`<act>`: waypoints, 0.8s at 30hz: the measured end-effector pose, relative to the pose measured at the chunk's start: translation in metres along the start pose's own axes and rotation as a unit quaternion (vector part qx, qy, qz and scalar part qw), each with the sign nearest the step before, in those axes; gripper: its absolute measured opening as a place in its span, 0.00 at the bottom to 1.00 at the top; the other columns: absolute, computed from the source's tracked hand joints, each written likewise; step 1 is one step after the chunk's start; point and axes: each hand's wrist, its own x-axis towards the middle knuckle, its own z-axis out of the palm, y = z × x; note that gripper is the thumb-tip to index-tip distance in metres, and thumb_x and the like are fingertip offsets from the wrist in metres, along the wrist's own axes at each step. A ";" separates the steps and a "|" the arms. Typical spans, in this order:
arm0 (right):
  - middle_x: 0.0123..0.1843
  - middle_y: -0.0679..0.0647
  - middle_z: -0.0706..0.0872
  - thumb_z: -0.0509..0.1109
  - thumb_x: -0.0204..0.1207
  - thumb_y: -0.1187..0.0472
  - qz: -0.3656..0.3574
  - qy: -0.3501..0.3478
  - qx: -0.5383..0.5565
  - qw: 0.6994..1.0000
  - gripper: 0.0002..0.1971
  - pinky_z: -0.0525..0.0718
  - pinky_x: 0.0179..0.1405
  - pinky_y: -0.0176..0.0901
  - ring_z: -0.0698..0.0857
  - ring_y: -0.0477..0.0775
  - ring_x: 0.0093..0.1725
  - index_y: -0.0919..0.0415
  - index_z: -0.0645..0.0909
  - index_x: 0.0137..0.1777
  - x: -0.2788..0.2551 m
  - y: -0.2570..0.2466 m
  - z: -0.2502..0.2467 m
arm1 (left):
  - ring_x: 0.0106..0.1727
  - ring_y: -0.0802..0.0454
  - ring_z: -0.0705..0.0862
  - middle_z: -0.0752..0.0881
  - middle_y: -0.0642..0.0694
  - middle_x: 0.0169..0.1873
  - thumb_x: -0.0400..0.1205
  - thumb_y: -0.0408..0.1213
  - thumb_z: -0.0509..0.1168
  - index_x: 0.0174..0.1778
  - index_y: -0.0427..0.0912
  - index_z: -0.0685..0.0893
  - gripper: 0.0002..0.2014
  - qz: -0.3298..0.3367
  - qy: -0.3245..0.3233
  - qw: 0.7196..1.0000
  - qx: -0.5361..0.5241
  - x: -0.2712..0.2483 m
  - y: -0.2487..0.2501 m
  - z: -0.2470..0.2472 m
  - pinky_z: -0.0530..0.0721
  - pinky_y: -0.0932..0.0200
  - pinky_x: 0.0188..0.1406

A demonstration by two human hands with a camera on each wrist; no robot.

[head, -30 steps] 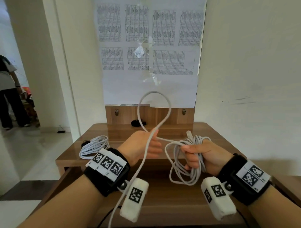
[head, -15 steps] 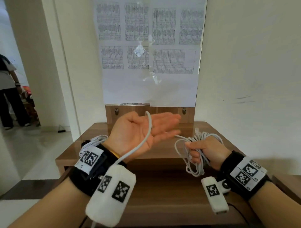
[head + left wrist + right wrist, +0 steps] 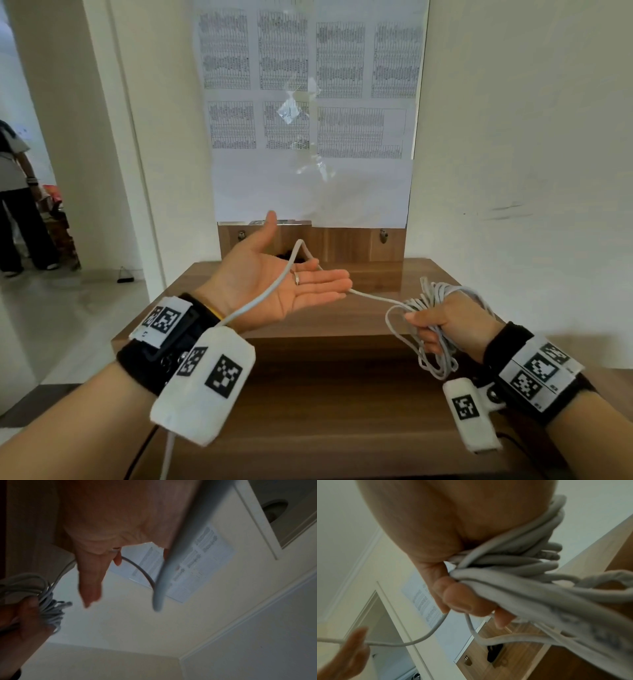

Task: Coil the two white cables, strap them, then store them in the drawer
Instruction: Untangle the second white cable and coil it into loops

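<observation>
**Coil in my right fist, loose run over my left palm**

While my right hand (image 3: 448, 325) stays out of the way low on the right, its fingers are curled tight round the coil (image 3: 432, 346), thumb pressed on top of the bunched loops; the right wrist view shows the strands squeezed between thumb and fingers (image 3: 464, 601), with loops spilling out below the fist. A plug end sticks up from the top of the bundle.

From the coil, one strand of the cable (image 3: 370, 297) runs up and left, clear of the desk (image 3: 342, 394), to my left hand (image 3: 274, 287). That hand is spread flat, palm up, fingers straight and together, thumb lifted. It pinches nothing: the cable only lies across the palm, bends over behind the fingers, then trails down past the wrist and off the bottom edge. I see a ring (image 3: 297, 281) on one finger.

Both hands hang above the desk, touching nothing on it. Behind them a wooden backboard carries a large printed sheet (image 3: 311, 113) on the wall. Far left, a person (image 3: 17, 205) stands in a doorway.
</observation>
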 end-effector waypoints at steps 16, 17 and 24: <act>0.28 0.51 0.72 0.56 0.86 0.59 -0.173 -0.268 0.483 0.815 0.09 0.79 0.61 0.51 0.72 0.50 0.28 0.62 0.73 0.47 -0.028 -0.058 0.003 | 0.25 0.60 0.77 0.78 0.50 0.30 0.89 0.29 0.53 0.55 0.35 0.85 0.14 0.211 0.194 0.725 0.626 0.048 -0.041 -0.040 0.76 0.67 0.26; 0.28 0.51 0.73 0.59 0.85 0.59 -0.163 -0.247 0.531 0.794 0.08 0.79 0.61 0.52 0.74 0.51 0.29 0.61 0.73 0.46 -0.029 -0.068 0.007 | 0.27 0.59 0.78 0.79 0.51 0.31 0.88 0.29 0.54 0.56 0.35 0.85 0.13 0.208 0.173 0.686 0.675 0.052 -0.054 -0.041 0.79 0.63 0.30; 0.29 0.53 0.76 0.60 0.84 0.65 -0.282 0.076 0.482 0.826 0.12 0.84 0.49 0.52 0.79 0.55 0.30 0.61 0.73 0.37 0.000 -0.095 0.034 | 0.36 0.57 0.81 0.85 0.51 0.46 0.88 0.32 0.55 0.83 0.56 0.55 0.29 0.035 -0.033 0.630 0.775 0.047 -0.085 0.003 0.82 0.64 0.38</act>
